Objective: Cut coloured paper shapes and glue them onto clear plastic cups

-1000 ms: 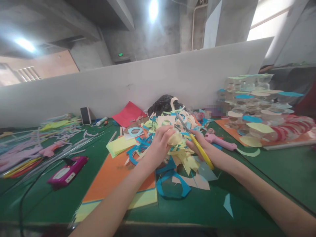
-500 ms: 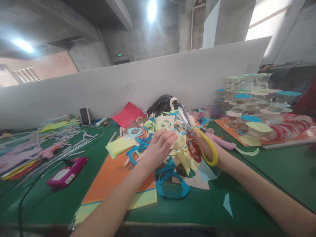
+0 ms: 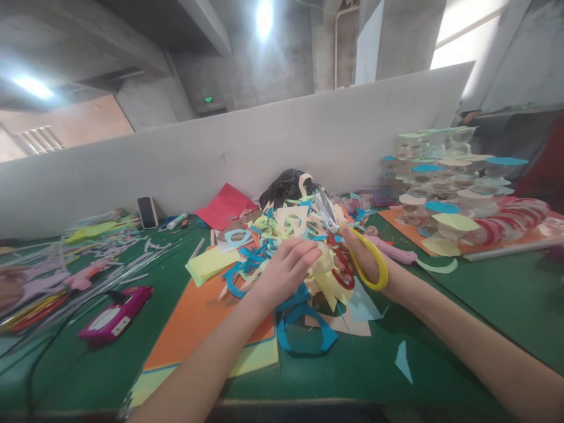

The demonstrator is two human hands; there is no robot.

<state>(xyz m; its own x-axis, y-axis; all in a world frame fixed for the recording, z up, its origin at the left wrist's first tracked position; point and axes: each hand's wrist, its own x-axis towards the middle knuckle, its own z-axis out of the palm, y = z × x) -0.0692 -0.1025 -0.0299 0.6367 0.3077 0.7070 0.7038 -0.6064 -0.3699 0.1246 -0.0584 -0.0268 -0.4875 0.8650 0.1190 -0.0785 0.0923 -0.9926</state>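
My right hand is wrapped through the handles of a pair of scissors, one loop yellow and the other red. The metal blades point up and away from me, over the scrap heap. Beside it on the left, my left hand has its fingers curled against a pale yellow piece of paper; its thumb is hidden. Under and behind both hands lies a heap of cut paper scraps. A blue cut-out paper ring lies in front of them.
Orange sheets lie at left, near a magenta power strip. A pink glue gun lies right, before stacked clear cups with paper discs. A white partition stands behind a black bag. A blurred brownish shape enters far left.
The view has shifted slightly, so most things sit a little further left. Both hands keep nearly the same pose with the scissors and paper. A blurred brownish shape has appeared at the left edge.
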